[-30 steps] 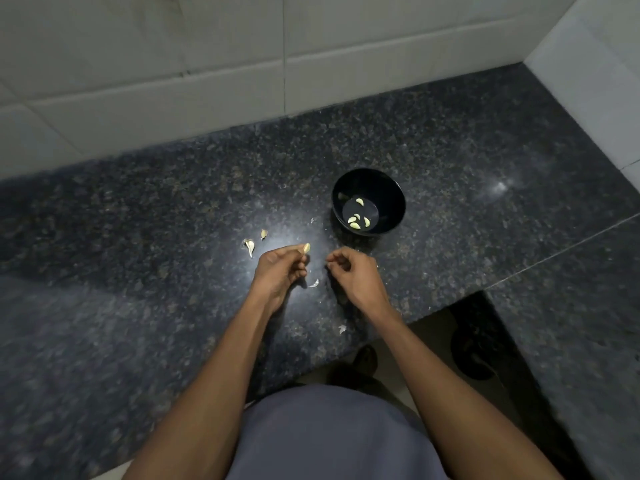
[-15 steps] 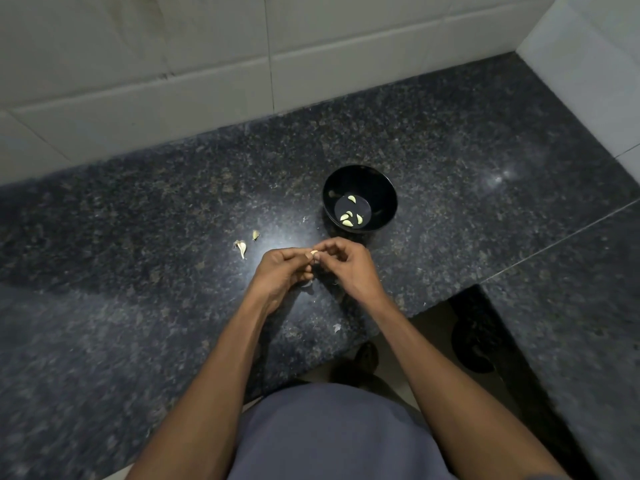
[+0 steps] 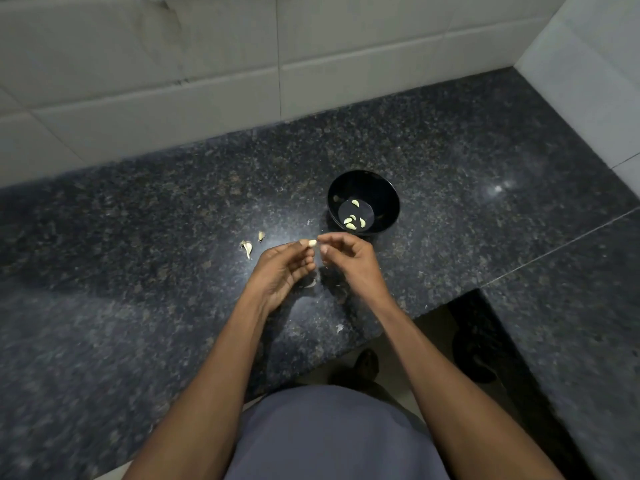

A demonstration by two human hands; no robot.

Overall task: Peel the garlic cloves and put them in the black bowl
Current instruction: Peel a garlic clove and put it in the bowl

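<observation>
Pinching garlic clove [image 3: 312, 242], both hands, beside black bowl [image 3: 388, 192].

This is a home kitchen: a dark speckled stone surface [image 3: 450, 161] runs into a corner of pale tiled wall [image 3: 207, 64], with a small black bowl [image 3: 388, 188] of peeled garlic cloves [image 3: 351, 226] standing on it.

speckled dark granite counter [image 3: 138, 271] | pale tiled wall [image 3: 207, 64] | grey shirt [image 3: 329, 438] | floor [image 3: 429, 327]
</observation>
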